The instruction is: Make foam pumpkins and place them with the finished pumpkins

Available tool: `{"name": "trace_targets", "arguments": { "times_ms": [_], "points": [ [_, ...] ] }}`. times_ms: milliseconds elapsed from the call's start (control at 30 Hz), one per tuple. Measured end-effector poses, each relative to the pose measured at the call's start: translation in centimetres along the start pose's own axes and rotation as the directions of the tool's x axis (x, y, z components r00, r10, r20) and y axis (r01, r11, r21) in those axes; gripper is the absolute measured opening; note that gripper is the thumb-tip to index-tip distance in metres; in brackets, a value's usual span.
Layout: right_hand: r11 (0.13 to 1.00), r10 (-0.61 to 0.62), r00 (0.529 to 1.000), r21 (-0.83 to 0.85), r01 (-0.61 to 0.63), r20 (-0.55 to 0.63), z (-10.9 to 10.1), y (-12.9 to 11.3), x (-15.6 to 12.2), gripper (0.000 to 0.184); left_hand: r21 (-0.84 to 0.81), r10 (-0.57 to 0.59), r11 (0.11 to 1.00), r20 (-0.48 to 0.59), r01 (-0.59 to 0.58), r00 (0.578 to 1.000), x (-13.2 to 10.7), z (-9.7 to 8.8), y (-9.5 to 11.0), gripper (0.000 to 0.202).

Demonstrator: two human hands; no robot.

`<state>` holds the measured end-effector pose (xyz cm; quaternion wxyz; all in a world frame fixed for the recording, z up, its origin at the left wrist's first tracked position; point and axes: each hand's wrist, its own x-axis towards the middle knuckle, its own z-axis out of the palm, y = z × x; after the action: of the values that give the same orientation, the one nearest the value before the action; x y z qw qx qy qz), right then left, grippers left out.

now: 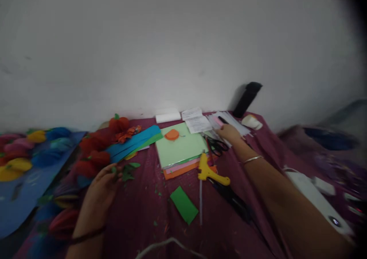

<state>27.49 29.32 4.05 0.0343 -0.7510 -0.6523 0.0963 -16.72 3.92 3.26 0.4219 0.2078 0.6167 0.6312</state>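
Note:
My left hand [106, 182] is at the left of the table, its fingers curled around a small green piece. Green leaf-shaped cut-outs [130, 171] lie right beside the fingertips. Farther back on the right, my right hand [228, 132] reaches over a bundle of whitish sticks [236, 125]. Its fingers close on a slim pink-and-black object [220, 120], blurred, perhaps a pen. Close to that wrist are black-handled scissors [219, 146] and a yellow glue gun [209, 173] with a stick jutting from its back. A green rectangle of foam or paper [184, 205] lies in front.
Coloured sheets [183, 148] are stacked mid-table, an orange cut-out [172, 134] on top. Blue strips [137, 140] and red flower-like crafts [94, 148] fill the left. A black case [247, 98] leans on the wall; a white cable [169, 241] crosses the front.

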Motion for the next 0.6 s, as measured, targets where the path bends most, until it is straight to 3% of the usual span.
{"name": "trace_targets", "arguments": {
  "times_ms": [33,100,200,333,600],
  "points": [
    [1.000,-0.001,1.000,-0.013,0.001,0.011,0.3,0.1,0.6,0.052,-0.114,-0.072,0.991,-0.036,0.067,0.997,0.0,0.3,0.0,0.024],
    [1.000,0.000,1.000,-0.010,0.000,0.007,0.9,0.3,1.9,0.042,-0.287,-0.121,0.954,-0.088,0.091,0.989,0.2,0.5,-0.3,0.023],
    [1.000,0.000,1.000,0.004,0.000,-0.007,1.6,0.5,3.4,0.039,-0.389,-0.145,0.919,-0.177,0.066,0.973,0.6,0.0,-1.1,0.022],
    [1.000,-0.027,1.000,-0.010,0.027,-0.008,1.7,0.0,4.1,0.039,-0.403,-0.120,0.915,-0.241,0.013,0.963,0.6,-0.2,-1.6,0.023],
    [0.998,-0.043,0.999,0.044,0.043,-0.009,0.8,-0.9,4.7,0.021,-0.347,-0.072,0.937,-0.296,-0.037,0.953,0.6,-0.5,-1.8,0.028]
  ]
}}
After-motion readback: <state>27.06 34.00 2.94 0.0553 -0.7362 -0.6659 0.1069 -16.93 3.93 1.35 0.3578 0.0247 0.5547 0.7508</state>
